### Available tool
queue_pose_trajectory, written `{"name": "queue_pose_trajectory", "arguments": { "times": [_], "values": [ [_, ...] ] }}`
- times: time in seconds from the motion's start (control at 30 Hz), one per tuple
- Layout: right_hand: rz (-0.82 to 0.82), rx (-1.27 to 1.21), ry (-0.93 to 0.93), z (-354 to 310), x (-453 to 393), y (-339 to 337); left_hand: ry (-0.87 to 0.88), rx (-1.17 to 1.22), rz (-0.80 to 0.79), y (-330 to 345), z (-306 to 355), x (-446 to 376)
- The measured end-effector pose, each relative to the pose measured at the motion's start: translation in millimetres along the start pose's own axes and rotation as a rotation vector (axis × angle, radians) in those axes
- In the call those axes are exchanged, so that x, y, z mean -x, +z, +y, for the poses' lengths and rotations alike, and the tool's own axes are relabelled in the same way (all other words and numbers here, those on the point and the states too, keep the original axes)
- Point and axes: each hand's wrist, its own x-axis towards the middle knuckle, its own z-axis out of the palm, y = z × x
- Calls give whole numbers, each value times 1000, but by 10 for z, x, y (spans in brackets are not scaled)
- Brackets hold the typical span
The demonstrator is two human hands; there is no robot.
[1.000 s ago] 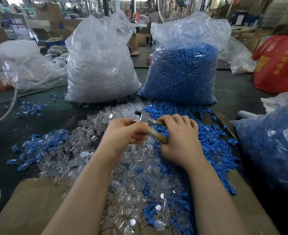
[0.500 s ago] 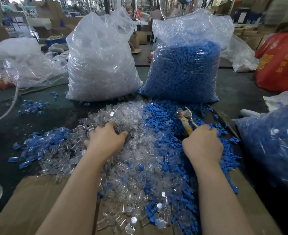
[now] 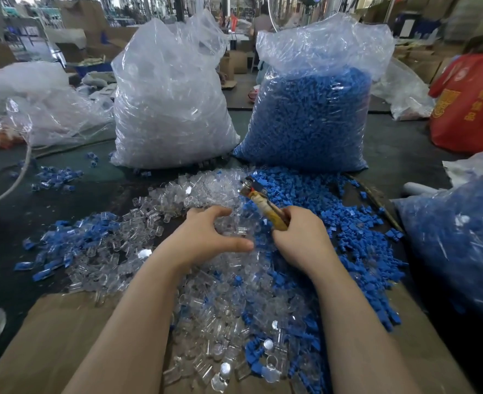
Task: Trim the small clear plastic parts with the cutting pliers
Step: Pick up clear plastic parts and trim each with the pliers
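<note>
Gripping the pliers [image 3: 266,206] by their yellow-brown handles, the right hand [image 3: 300,237] is curled tight around them, with the metal head pointing up and away toward the far bags. Whether the cutting tips are apart or together cannot be told, since they blur against the pile. The left hand [image 3: 206,237] sits just beside the right, fingers [image 3: 220,212] bent and spread like a claw over the clear parts [image 3: 177,194], thumb stretched toward the right hand; it touches the heap, but whether it has any one piece pinched cannot be told. The clear parts lie in a loose mound on the table [image 3: 391,163], running from under both hands toward the person and onto a sheet of cardboard [image 3: 64,336]. Blue parts [image 3: 334,223] are heaped to the right and mixed into the clear ones, with more scattered at the left. Behind the mound stand two big bags side by side: a clear bag [image 3: 172,95] of clear pieces on the left and a blue bag [image 3: 311,109] on the right
</note>
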Motion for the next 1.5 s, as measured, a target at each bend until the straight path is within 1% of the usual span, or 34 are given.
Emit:
{"name": "queue_pose_trajectory", "arguments": {
  "times": [0.1,0.2,0.3,0.5,0.7,0.9,1.03,1.17,1.33,1.5],
  "values": [
    [5,-78,-69,-17,7,19,80,27,9,13,1,-18],
    [32,-113,-93,18,6,18,140,51,81,67,10,-46],
    [67,-120,-77,36,-1,5,147,47,131,106,-4,-74],
    [108,-96,-28,88,-14,-23,144,-11,182,116,-19,-80],
    [55,-168,-41,78,0,-80,143,-37,247,123,-8,-84],
    [-43,-188,-146,45,41,-82,217,-79,257,169,44,-103],
    [-78,-57,-215,-7,53,-52,202,-124,229,214,58,-126],
    [-63,-34,-219,-15,62,-36,188,-76,232,208,48,-128],
    [1,-52,-213,-4,62,-20,178,-75,288,191,31,-123],
    [63,-230,-157,17,51,-33,242,-66,299,229,41,-113]
  ]
}}
